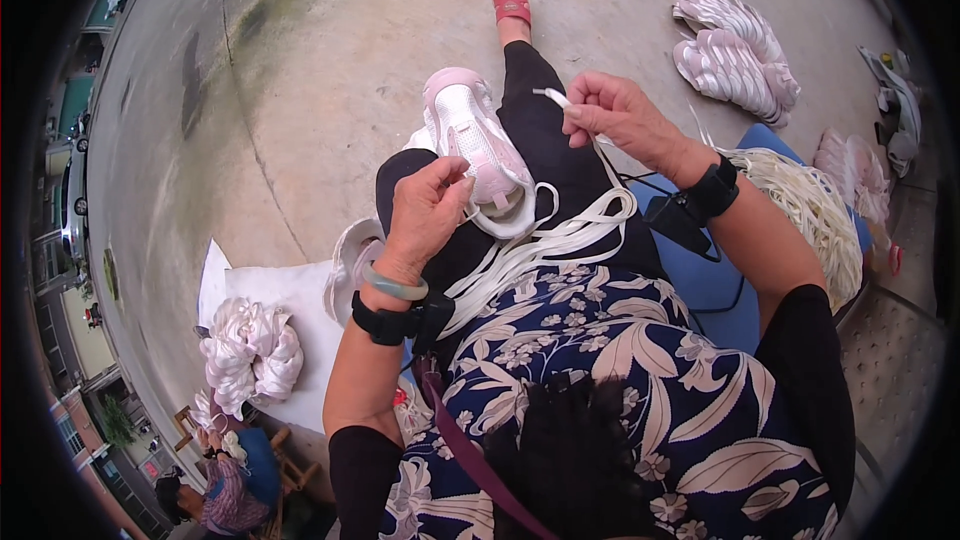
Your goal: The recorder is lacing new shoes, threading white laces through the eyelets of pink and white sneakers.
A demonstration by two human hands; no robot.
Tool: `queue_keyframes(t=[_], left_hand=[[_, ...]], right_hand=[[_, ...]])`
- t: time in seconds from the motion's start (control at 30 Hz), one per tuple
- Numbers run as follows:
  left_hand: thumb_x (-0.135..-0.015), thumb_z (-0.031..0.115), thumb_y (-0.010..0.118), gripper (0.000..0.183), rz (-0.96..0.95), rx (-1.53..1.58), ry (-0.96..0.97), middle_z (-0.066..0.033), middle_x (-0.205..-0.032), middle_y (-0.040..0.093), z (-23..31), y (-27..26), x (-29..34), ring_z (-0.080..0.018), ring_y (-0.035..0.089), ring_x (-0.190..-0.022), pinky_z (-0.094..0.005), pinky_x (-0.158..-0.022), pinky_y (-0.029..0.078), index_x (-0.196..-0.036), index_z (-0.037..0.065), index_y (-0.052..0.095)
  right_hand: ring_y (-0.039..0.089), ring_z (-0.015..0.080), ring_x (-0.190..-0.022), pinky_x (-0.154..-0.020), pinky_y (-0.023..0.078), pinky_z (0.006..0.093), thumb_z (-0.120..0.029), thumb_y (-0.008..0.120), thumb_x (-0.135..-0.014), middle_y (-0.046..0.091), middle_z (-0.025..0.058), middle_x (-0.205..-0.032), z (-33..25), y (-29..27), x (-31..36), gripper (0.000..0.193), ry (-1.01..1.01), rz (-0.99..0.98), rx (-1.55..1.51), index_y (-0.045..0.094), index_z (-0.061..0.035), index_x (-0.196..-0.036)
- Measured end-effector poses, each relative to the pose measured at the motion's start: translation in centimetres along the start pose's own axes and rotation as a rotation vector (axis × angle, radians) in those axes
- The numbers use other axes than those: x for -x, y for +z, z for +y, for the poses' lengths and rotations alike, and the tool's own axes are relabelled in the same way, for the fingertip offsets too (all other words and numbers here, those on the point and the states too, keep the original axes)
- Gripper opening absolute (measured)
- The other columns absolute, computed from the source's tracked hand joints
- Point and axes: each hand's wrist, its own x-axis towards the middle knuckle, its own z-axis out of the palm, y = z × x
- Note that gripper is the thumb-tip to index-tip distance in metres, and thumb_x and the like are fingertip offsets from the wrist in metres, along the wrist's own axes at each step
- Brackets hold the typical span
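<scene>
A pink and white sneaker point(462, 100) rests on my lap, its toe pointing away from me. My right hand point(622, 118) is raised to the right of it, thumb and fingers closed on a white shoelace point(552, 96) whose tipped end sticks out to the left. Over the sneaker's left side, my left hand point(428, 208) is closed in a pinch; what lies between its fingertips is too small to make out. A bundle of white laces point(560, 248) lies across my lap, just nearer than the sneaker. One lace loops beside the sneaker's near end.
Pink and white shoe pieces stand bunched on the floor at far right point(735, 60) and on a white sheet point(300, 280) at left. A heap of cream laces point(800, 210) lies on blue material at right. Another person point(235, 485) sits at lower left.
</scene>
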Motion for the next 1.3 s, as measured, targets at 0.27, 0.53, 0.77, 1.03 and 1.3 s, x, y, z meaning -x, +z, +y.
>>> queue_keyframes(t=[0.27,0.53,0.77,1.03,1.3], left_hand=[[-0.082,0.011,0.062,0.039,-0.182,0.351,0.309,0.0001,-0.074,0.057,4.2,3.7,-1.4,-0.0032,0.050,-0.063,-0.0185,-0.059,0.042,-0.118,0.004,0.051],[-0.082,0.002,0.051,0.034,-0.279,0.295,0.060,0.0021,-0.085,0.057,4.2,3.8,-1.7,-0.0026,0.050,-0.069,-0.0186,-0.063,0.043,-0.117,0.003,0.052],[-0.070,-0.010,0.043,0.060,-0.356,0.619,0.041,-0.0075,-0.101,0.059,6.1,4.3,-1.3,-0.0124,0.059,-0.083,-0.0241,-0.077,0.046,-0.129,0.000,0.041],[-0.085,0.005,0.052,0.038,-0.411,0.521,-0.060,-0.0013,-0.081,0.059,6.9,2.8,-0.2,-0.0037,0.052,-0.066,-0.0169,-0.058,0.042,-0.122,0.001,0.048],[-0.084,0.005,0.052,0.011,-0.188,-0.093,0.177,-0.0037,-0.053,0.052,6.5,1.6,0.4,-0.0065,0.051,-0.051,-0.0223,-0.049,0.040,-0.079,-0.001,0.060]], right_hand=[[0.058,0.0051,-0.059,-0.057,0.047,0.0151,-0.013,0.058,-0.087,0.064,0.0062,-0.078,-6.9,3.1,1.1,0.026,-0.166,-0.256,-0.057,0.055,0.0018,-0.109],[0.050,0.0028,-0.053,-0.048,0.040,0.0143,-0.016,0.055,-0.089,0.057,0.0012,-0.071,-5.6,2.5,1.4,0.017,0.079,-0.170,0.046,0.057,-0.0005,-0.095],[0.049,0.0032,-0.055,-0.046,0.038,0.0180,-0.010,0.054,-0.084,0.057,0.0004,-0.069,-5.2,2.4,1.5,0.011,0.083,-0.131,0.099,0.059,-0.0018,-0.090],[0.045,0.0025,-0.060,-0.052,0.036,0.0189,-0.009,0.054,-0.083,0.053,-0.0036,-0.067,-3.5,2.5,1.7,0.009,-0.066,-0.163,0.162,0.056,-0.0012,-0.087],[0.053,0.0226,-0.058,-0.054,0.040,0.0343,-0.019,0.060,-0.068,0.054,0.0111,-0.062,-3.5,-1.1,3.6,0.020,0.005,-0.041,0.567,0.055,-0.0039,-0.081]])
